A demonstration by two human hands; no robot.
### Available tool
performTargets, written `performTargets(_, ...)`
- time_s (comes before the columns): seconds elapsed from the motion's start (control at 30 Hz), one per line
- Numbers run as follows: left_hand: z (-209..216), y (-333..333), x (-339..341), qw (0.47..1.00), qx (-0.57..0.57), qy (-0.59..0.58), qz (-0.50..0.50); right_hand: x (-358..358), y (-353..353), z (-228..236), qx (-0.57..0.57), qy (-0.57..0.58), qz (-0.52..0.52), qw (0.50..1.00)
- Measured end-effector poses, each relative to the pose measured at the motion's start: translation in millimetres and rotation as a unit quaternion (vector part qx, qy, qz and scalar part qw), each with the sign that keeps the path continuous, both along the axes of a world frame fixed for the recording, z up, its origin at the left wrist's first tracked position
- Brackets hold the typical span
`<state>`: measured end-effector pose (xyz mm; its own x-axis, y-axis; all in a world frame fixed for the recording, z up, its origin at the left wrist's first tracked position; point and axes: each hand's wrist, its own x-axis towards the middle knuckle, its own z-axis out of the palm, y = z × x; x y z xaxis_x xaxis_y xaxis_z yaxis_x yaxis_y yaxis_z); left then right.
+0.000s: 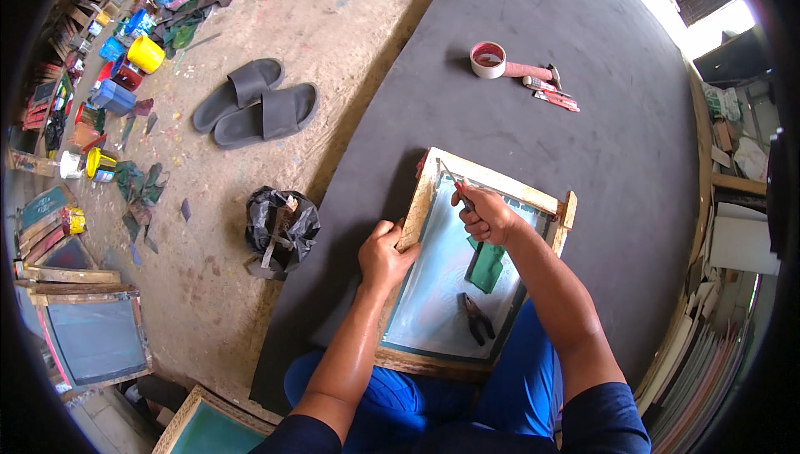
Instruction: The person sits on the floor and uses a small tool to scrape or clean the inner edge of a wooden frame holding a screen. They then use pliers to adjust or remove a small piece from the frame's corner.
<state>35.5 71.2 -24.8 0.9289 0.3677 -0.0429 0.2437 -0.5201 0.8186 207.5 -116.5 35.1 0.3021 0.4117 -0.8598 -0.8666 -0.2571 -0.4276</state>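
A wooden-framed printing screen with pale blue-white mesh leans across my lap and the dark table surface. My left hand is closed on its left rail, thumb over the wood. In my right hand is a screwdriver with a red and black handle, its thin shaft pointing at the far left corner of the frame. Below that hand, a folded green piece lies on the mesh. Nearer to me on the mesh rest pliers with dark handles.
On the far dark table lie a tape roll, a hammer and red cutters. Left on the floor are black sandals, a black plastic bag, paint containers and another screen.
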Motion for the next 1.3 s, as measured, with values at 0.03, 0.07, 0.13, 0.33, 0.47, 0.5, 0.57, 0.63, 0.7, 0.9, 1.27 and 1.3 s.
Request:
performTargets(0.03, 1, -1, 1, 1.000, 0.004, -0.002, -0.001, -2, -1, -2, -0.041, -0.070, 0.037, 0.996)
performTargets(0.07, 1, -1, 1, 1.000, 0.008, -0.003, -0.002, -3, -2, -6, -0.081, -0.139, 0.074, 0.984)
performTargets(0.13, 3, -3, 2, 1.000, 0.002, -0.007, -0.002, -6, -7, -20, -0.166, -0.326, 0.155, 0.918)
performTargets(0.33, -1, -2, 1, 1.000, -0.002, -0.001, -0.001, 7, 0, -6, -0.255, -0.468, 0.267, 0.803)
performTargets(0.47, -3, 1, -1, 1.000, 0.007, -0.011, -0.001, 27, -11, -4, -0.035, -0.053, 0.080, 0.995)
performTargets(0.5, -2, 0, -1, 1.000, 0.005, -0.006, -0.001, 21, -5, 1, -0.028, -0.029, 0.047, 0.998)
performTargets(0.57, 0, 0, 0, 1.000, 0.002, 0.005, -0.003, 23, -9, -1, -0.003, -0.014, 0.040, 0.999)
performTargets(0.63, 0, -3, 1, 1.000, -0.003, -0.003, -0.003, 19, -15, -13, -0.070, -0.177, 0.094, 0.977)
performTargets(0.7, -1, -5, 3, 1.000, -0.005, -0.002, -0.005, 1, -17, -38, -0.216, -0.491, 0.199, 0.820)
performTargets(0.9, 3, 0, 0, 1.000, 0.010, 0.017, -0.004, -13, 18, 24, -0.332, -0.540, 0.302, 0.712)
performTargets(1.27, 1, 0, 0, 1.000, 0.018, 0.018, -0.014, -10, 22, 36, -0.360, -0.529, 0.365, 0.677)
performTargets(1.3, -1, 0, 0, 1.000, 0.020, 0.016, -0.014, -11, 22, 37, -0.358, -0.531, 0.365, 0.675)
